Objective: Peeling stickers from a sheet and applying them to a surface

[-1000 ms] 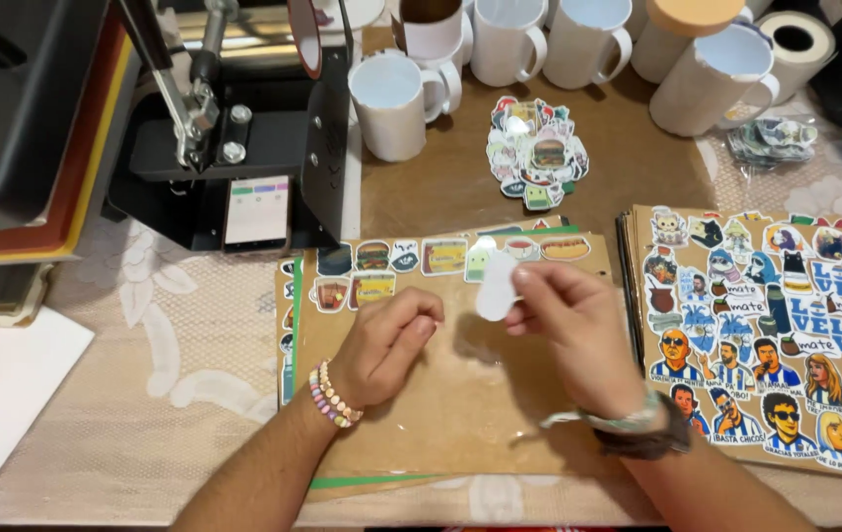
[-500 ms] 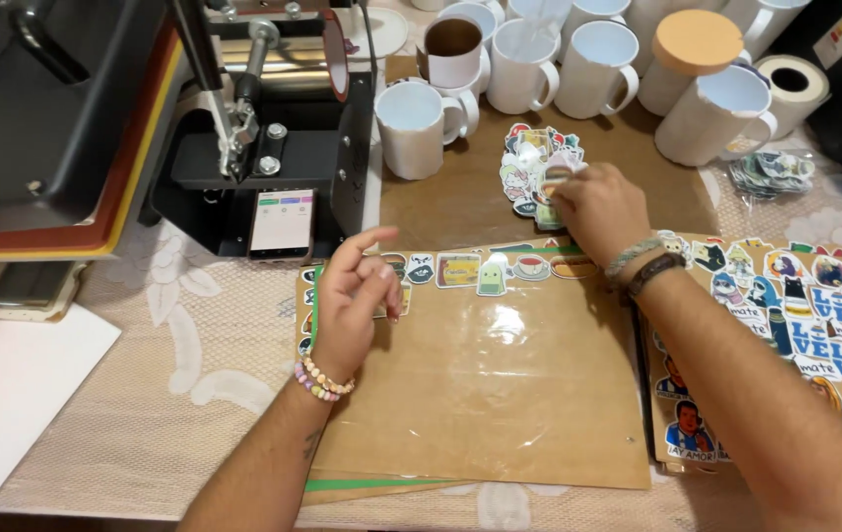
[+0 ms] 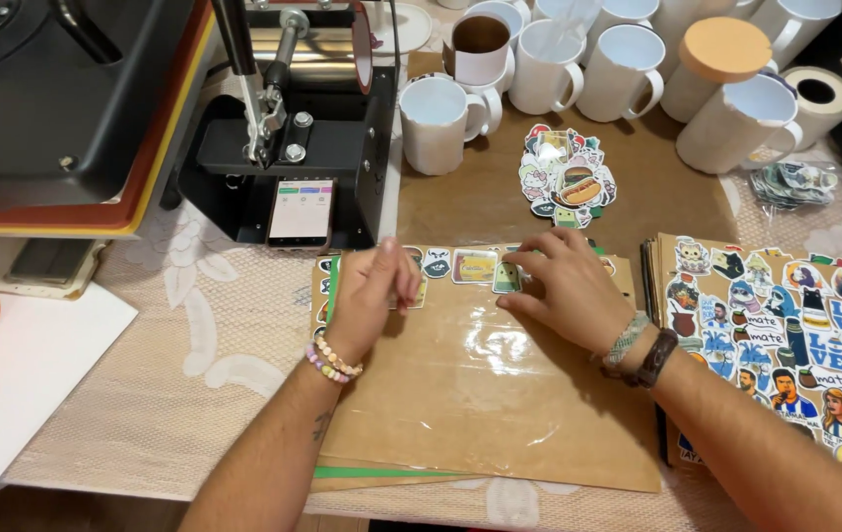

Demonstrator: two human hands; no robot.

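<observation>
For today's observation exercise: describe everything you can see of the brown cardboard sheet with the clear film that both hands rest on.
The brown cardboard sheet lies flat on the lace tablecloth, over a green sheet edge. A glossy clear film covers its upper middle, catching light. A row of small colourful stickers runs along its top edge. The left hand presses near the top left corner; the right hand touches a sticker in the row with its fingers.
</observation>
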